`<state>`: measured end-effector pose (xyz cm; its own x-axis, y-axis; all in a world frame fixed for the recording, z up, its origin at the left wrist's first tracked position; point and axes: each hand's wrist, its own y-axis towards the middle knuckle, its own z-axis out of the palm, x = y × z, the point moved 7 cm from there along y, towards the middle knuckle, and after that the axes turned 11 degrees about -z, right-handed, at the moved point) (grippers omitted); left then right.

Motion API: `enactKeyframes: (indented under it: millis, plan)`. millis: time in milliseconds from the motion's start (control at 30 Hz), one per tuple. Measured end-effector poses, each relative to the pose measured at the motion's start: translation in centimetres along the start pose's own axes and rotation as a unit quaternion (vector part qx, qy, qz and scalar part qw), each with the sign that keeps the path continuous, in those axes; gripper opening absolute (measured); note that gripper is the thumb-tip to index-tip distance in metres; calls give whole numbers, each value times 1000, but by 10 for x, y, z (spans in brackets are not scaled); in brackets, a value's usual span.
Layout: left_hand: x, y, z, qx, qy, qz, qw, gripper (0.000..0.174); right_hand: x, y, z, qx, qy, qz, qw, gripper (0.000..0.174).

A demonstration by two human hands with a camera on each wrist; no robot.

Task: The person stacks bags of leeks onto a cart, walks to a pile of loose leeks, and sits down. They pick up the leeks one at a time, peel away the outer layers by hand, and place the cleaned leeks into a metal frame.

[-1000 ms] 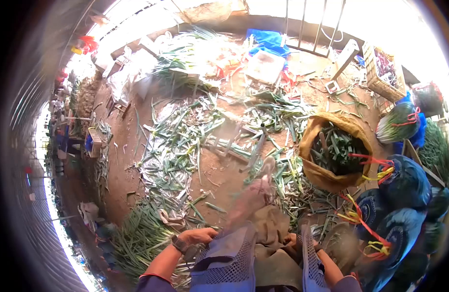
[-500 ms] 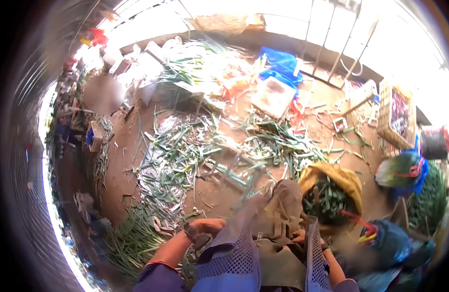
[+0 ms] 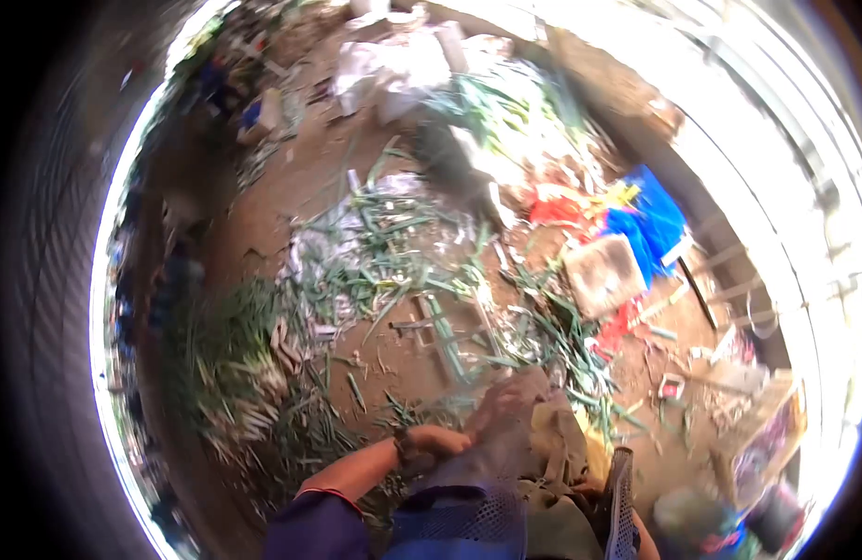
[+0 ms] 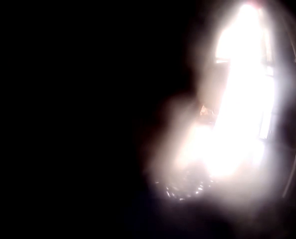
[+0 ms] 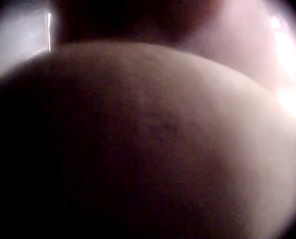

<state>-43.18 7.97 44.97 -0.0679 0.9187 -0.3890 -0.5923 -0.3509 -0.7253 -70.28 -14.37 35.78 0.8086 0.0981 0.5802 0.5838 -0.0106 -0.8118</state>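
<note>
In the head view my left hand [image 3: 440,441] lies by the dark mesh vest [image 3: 477,513], its fingertips lost against the brownish trouser leg [image 3: 554,434]. A dark band [image 3: 407,450] circles that wrist. Farther right, my right hand [image 3: 589,485] is beside the other vest panel [image 3: 621,495], which covers much of it. I cannot tell whether either hand holds cloth. Glare and darkness fill the left wrist view, and a large, blurred, skin-like surface [image 5: 153,124] blocks most of the right wrist view.
Cut green onion leaves [image 3: 393,243] litter the dirt floor, with a pile of green onions [image 3: 235,373] at left. Ahead stand a low metal frame [image 3: 440,331] and a pale square block [image 3: 603,275] beside blue plastic [image 3: 650,224]. A crate [image 3: 767,439] is at right.
The head view has swung, so the floor litter and blue plastic sit turned and farther right. The yellow sack has mostly slipped behind the body. Both hands remain near the vest.
</note>
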Motion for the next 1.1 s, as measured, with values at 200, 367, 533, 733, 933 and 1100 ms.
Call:
enactKeyframes:
  millis: [200,367,533,733,933,1100]
  plan:
    - [-20,-51,20,-110,-494,85,858,28,74,66,-43,66,-110,-34,991,23]
    - [-8,-41,-21,-206,-337,359,846,27,140,108,-47,133,-188,-45,972,23]
    - [-2,-7,-69,-130,-408,321,845,26,201,158,-64,190,-272,-33,943,23]
    - [-15,-26,-96,-147,-447,351,810,25,259,211,-94,232,-330,11,915,22]
    - [-14,-35,-108,-182,-488,377,766,25,308,249,-118,255,-352,50,899,22]
    - [-22,-4,-129,-181,-506,389,748,24,353,266,-225,249,-276,162,914,22]
